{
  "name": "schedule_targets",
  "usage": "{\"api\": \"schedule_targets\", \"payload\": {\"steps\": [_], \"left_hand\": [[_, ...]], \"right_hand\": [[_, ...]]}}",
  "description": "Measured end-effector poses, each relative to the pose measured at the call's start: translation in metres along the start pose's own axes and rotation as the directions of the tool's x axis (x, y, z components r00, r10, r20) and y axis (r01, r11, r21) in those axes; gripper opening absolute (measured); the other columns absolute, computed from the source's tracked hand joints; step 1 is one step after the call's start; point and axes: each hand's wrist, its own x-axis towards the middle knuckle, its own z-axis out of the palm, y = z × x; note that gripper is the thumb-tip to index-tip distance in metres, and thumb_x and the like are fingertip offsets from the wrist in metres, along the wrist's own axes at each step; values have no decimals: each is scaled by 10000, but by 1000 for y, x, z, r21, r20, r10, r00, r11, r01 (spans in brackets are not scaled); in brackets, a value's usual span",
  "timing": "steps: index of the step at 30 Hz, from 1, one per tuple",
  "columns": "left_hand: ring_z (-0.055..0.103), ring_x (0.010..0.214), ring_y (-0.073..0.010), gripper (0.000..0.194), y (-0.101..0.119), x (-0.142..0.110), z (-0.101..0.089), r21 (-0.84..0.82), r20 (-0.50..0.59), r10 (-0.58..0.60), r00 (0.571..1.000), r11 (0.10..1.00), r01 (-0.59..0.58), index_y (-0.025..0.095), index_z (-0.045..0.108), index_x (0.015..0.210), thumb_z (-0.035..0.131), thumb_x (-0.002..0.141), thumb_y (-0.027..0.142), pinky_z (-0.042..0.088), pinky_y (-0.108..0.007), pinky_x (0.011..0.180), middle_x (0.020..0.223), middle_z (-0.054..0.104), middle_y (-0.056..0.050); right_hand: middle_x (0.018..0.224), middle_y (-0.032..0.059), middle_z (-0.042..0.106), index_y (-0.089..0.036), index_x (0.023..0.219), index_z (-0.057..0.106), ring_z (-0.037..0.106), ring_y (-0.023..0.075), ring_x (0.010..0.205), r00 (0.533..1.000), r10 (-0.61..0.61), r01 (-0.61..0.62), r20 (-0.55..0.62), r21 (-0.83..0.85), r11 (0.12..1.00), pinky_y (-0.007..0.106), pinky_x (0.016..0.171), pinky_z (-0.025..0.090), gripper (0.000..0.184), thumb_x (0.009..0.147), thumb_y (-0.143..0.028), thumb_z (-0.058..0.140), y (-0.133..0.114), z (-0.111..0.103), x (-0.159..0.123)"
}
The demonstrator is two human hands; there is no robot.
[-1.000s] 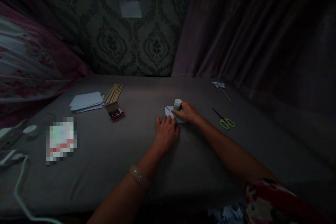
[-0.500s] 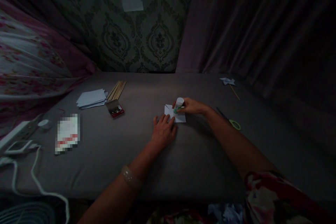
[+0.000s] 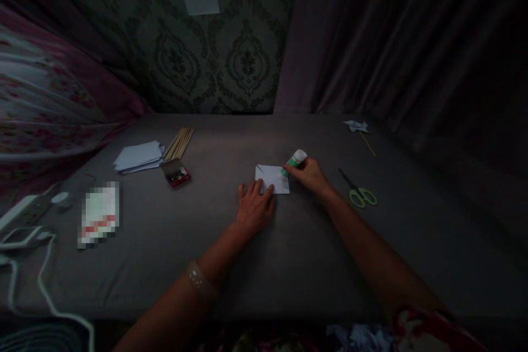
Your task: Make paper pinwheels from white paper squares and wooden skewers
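Note:
A small white square of paper [image 3: 272, 175] lies flat on the grey tabletop, with a slit at its far left corner. My left hand [image 3: 254, 208] rests on its near left edge, fingers spread and pressing it down. Wrapped round a green and white glue stick [image 3: 297, 158], my right hand [image 3: 311, 175] tilts it so its lower end meets the paper's right side. Scissors [image 3: 358, 190] with light green handles lie to the right of my right hand.
At the left are a stack of white paper [image 3: 139, 157], wooden sticks [image 3: 179, 144], a small red box of metal pieces [image 3: 178, 177], a blurred packet [image 3: 99, 214] and a power strip [image 3: 20, 212]. A paper pinwheel [image 3: 357, 126] on a stick lies far right.
My right hand has moved the glue stick rightward across the paper, from its middle to its right side, and tilts it more. My left hand stays on the paper. The view has shifted slightly.

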Motion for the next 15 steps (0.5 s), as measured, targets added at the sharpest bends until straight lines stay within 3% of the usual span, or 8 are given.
{"api": "schedule_targets", "payload": {"steps": [4, 8, 15], "left_hand": [[347, 1336, -313, 380, -4, 6, -4, 2, 23, 32, 999, 999, -32, 239, 543, 1245, 429, 904, 361, 218, -555, 1071, 1442, 405, -155], [344, 1348, -290, 371, -10, 12, -2, -53, 64, 109, 992, 993, -106, 196, 527, 1227, 428, 900, 340, 211, -538, 1094, 1416, 439, -163], [337, 1355, -312, 457, -13, 11, 11, -39, 37, 145, 989, 989, -143, 180, 430, 1349, 381, 919, 326, 184, -549, 1099, 1440, 407, -193]], "right_hand": [[777, 67, 683, -158, 792, 616, 638, 200, 710, 996, -88, 89, 13, -209, 974, 310, 661, 496, 292, 676, -415, 693, -11, 19, -1], [824, 87, 693, -159, 857, 631, 644, 220, 756, 992, -117, 124, 43, -384, 915, 323, 695, 484, 283, 708, -395, 681, -20, 28, -3], [878, 80, 707, -192, 908, 631, 658, 218, 825, 982, -172, 191, 83, -419, 888, 306, 729, 481, 260, 739, -387, 667, -19, 36, -3]]}}
